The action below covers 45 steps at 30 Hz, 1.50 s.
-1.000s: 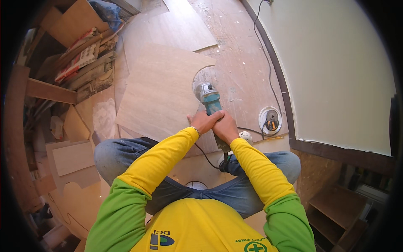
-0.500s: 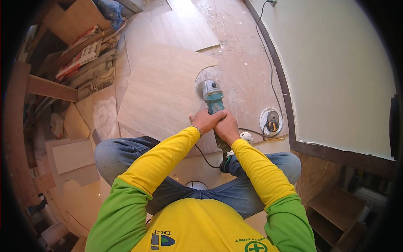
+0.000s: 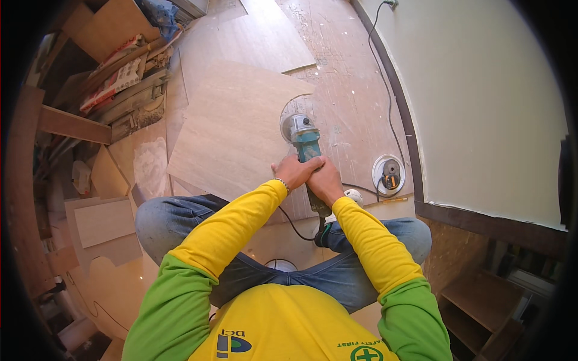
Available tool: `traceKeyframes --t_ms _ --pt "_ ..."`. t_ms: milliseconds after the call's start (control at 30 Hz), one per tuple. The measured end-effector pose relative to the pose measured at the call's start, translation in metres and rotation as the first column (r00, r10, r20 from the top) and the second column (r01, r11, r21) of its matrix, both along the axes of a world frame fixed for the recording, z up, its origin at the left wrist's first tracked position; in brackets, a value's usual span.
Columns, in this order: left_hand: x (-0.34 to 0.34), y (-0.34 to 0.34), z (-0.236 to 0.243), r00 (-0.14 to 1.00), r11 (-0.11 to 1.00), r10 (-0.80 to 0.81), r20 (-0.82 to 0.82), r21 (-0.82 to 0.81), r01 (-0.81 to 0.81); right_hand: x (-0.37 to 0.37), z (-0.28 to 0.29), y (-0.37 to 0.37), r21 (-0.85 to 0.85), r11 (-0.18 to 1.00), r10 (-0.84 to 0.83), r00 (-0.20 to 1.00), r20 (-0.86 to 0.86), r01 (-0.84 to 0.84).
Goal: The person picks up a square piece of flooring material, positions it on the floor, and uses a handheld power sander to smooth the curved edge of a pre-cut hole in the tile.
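Observation:
An angle grinder (image 3: 308, 143) with a teal body and a silver head is held in front of me. My left hand (image 3: 294, 171) is closed round its body from the left. Just behind, my right hand (image 3: 326, 182) wraps the grinder's rear body, its fingers meeting the left hand. The grinder's head sits at a curved notch in the right edge of a large beige tile (image 3: 229, 126) lying on the floor. The exact contact between disc and tile is hidden under the head. A black cord (image 3: 292, 222) runs from the grinder's back end.
A round white lid (image 3: 389, 188) holding a grey disc and an orange-black item lies at the right. A cord (image 3: 385, 72) follows the pale wall panel (image 3: 481, 102). Another tile (image 3: 265, 39) lies farther off. Boards and scraps (image 3: 132, 90) are heaped at the left.
Almost nothing differs. The grinder and both hands stay at the notch with only a very slight shift.

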State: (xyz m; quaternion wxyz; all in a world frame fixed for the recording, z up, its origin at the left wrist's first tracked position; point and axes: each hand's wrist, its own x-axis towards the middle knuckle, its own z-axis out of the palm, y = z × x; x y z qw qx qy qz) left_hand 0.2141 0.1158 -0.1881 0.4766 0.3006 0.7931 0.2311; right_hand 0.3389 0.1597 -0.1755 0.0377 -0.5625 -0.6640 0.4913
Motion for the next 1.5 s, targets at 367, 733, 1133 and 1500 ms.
traceKeyframes --t_ms 367,733,1133,1500 --pt "-0.001 -0.001 -0.017 1.000 0.999 -0.004 -0.005 0.034 0.004 0.000 -0.005 -0.002 0.021 1.000 -0.005 1.000 0.002 0.005" --pt "0.001 0.001 -0.011 1.000 1.000 -0.018 -0.007 0.000 0.018 0.003 -0.005 -0.001 -0.003 1.000 -0.018 1.000 -0.025 0.018" --pt "-0.002 0.000 -0.020 0.999 1.000 0.023 0.043 0.018 -0.024 0.000 0.000 0.001 -0.008 1.000 -0.015 1.000 -0.022 0.015" --pt "-0.003 -0.001 -0.006 0.999 1.000 0.011 0.044 0.011 -0.011 0.001 -0.004 -0.001 0.013 1.000 -0.025 0.999 -0.034 0.025"
